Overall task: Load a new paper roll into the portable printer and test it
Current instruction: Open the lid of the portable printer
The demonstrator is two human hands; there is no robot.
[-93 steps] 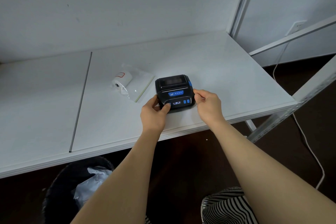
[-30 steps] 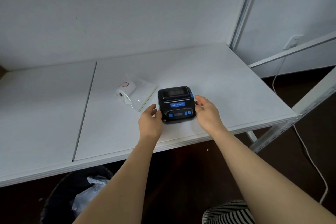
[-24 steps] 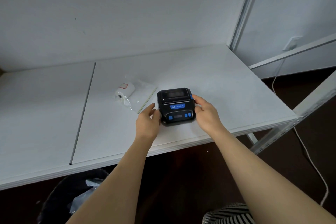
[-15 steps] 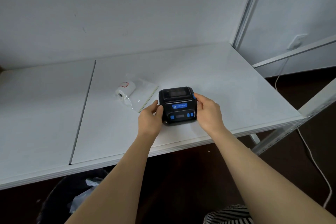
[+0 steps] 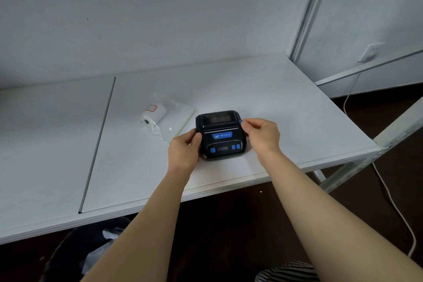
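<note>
While the printer (image 5: 220,134) sits closed near the table's (image 5: 274,103) front edge, the left hand (image 5: 183,151) grips its left side, fingers curled. The right hand (image 5: 263,135) pinches the blue latch (image 5: 239,121) at the printer's two o'clock corner, so it is nearer the release. The roll (image 5: 153,114), bagged, lies at ten o'clock, long axis slanting away rightward, nearer the left hand.
</note>
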